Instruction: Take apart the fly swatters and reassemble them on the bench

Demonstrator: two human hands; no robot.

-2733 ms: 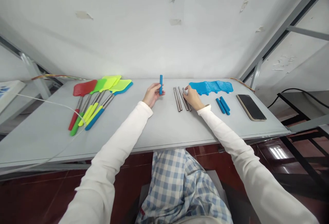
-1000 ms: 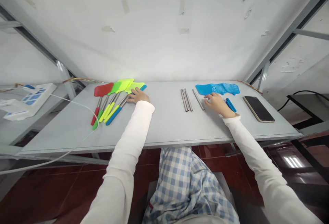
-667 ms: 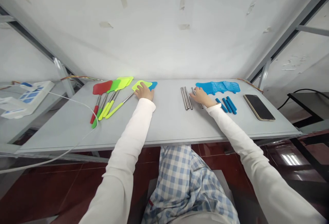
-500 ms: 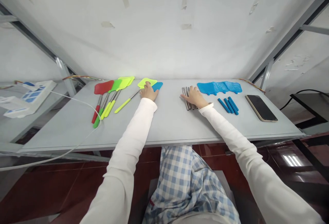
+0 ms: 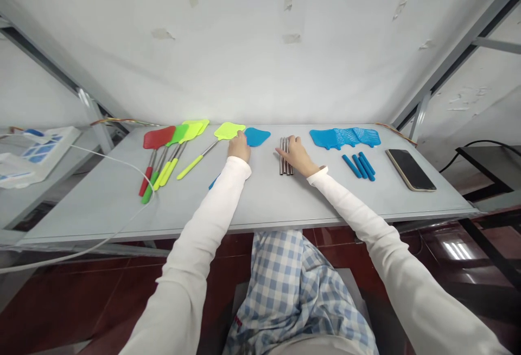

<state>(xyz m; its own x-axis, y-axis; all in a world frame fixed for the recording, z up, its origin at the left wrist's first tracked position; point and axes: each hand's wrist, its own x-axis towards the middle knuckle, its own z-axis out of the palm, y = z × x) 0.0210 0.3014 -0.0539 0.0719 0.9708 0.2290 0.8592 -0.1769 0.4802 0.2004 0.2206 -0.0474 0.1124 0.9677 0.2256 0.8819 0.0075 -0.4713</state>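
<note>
My left hand [image 5: 239, 149] is closed at the neck of a blue fly swatter, beside its blue head [image 5: 258, 137]. Its blue handle end [image 5: 212, 184] peeks out by my sleeve; the rest is hidden under my arm. A yellow fly swatter [image 5: 230, 131] lies just left of that hand. My right hand [image 5: 299, 157] curls over a bundle of metal rods [image 5: 283, 160], thumb across their left side, fingers on the far right. Stacked blue swatter heads [image 5: 345, 138] and loose blue handle grips [image 5: 358, 166] lie to its right.
A red fly swatter [image 5: 158, 138], a green one [image 5: 178, 134] and yellow ones [image 5: 194, 130] lie fanned at the left. A phone [image 5: 410, 169] rests at the right. A white cable [image 5: 134, 216] crosses the table's left side near a power strip [image 5: 51, 154].
The blue swatter has shifted right, so more of its head shows and its handle end appears. My right hand has moved left with the metal rods, which now lie closer together.
</note>
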